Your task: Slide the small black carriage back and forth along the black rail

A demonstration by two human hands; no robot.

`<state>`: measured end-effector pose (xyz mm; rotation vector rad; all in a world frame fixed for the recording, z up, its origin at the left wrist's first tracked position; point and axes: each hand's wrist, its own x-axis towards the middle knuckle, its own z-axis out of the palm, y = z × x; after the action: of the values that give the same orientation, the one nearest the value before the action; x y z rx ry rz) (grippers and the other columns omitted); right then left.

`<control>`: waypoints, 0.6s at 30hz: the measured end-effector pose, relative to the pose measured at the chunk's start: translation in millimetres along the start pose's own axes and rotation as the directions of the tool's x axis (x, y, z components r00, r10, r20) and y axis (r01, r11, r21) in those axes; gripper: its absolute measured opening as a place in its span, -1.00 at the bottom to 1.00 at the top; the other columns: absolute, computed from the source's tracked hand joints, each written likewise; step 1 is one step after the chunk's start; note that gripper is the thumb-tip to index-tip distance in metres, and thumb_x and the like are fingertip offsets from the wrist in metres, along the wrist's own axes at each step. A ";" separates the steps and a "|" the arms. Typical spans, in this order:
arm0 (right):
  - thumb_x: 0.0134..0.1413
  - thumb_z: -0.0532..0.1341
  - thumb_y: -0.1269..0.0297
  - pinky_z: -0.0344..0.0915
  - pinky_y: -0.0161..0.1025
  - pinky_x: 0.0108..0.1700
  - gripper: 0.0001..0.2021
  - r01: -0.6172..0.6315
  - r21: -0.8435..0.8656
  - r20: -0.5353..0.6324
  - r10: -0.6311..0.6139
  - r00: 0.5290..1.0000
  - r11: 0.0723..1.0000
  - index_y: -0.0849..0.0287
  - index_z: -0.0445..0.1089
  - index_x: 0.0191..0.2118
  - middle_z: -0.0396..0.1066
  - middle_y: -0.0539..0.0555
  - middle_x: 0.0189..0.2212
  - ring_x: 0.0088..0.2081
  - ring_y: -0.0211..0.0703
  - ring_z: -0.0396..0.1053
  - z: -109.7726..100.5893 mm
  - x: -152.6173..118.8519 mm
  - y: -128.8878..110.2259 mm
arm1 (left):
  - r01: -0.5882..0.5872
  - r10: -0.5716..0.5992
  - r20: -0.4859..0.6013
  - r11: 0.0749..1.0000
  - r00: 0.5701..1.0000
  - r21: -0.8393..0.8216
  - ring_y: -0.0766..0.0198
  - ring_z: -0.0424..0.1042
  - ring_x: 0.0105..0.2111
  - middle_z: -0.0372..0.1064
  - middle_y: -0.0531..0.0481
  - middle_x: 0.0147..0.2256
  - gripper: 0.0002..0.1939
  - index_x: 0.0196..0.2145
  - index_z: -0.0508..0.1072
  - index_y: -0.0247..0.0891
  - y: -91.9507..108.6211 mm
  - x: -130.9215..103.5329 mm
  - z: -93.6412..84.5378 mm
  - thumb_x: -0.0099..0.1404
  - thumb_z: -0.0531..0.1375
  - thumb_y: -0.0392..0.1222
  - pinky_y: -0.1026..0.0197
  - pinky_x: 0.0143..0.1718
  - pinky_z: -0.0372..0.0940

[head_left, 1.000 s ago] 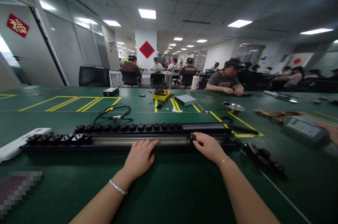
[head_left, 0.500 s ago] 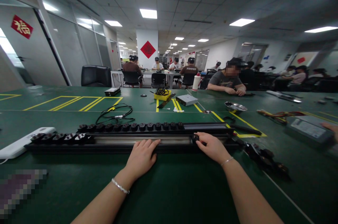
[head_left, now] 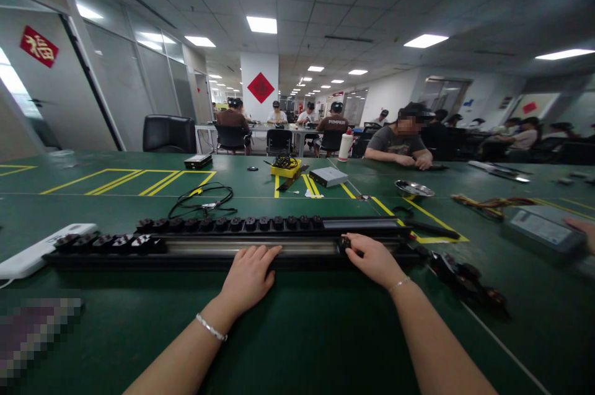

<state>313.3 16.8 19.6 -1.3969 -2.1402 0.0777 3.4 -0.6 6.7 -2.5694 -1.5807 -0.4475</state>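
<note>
Across a dark green tabletop (head_left: 302, 333), under and between two bare hands set apart, lay a long black rail with a shiny metallic channel (head_left: 195, 262). The left hand (head_left: 248, 274) rested palm down on it, fingers extended and gripping nothing visible. The right hand (head_left: 376, 258) pinched a small, round-faced black socket module (head_left: 343, 244) at the channel. Left of the hands, more black modules (head_left: 105, 244) sat in a row; just beyond the hands ran a second black rail (head_left: 362, 222).

The near rail looked stiff and smooth, probably awkward for its length rather than very heavy, and best lifted by its outer walls, well spread. The module seemed light, hard plastic, best held by its sides.

The right fingers hid part of the module, so its seating could not be told. Dark loose parts (head_left: 469, 283) right of the hands were blurred. At the far right, another person's hand (head_left: 576, 226), cut off by the edge, touched a grey metal box (head_left: 542, 226).
</note>
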 end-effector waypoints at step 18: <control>0.04 0.09 0.16 0.26 -0.08 0.05 -0.70 -0.101 -0.006 -0.049 0.101 0.994 0.995 0.09 0.21 -0.65 0.47 0.07 -0.15 0.00 -0.05 0.35 -0.7 -0.1 2.1 | -0.010 0.010 -0.020 1.000 1.000 -0.013 0.16 0.23 -0.11 0.32 -0.02 -0.12 -0.47 0.15 0.14 -0.04 -2.0 -0.4 1.5 0.20 0.05 -0.19 0.09 -0.08 0.04</control>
<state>315.4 17.5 19.4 -1.4963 -2.0317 0.0729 1.7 0.3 5.0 -2.5734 -1.5627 -0.4830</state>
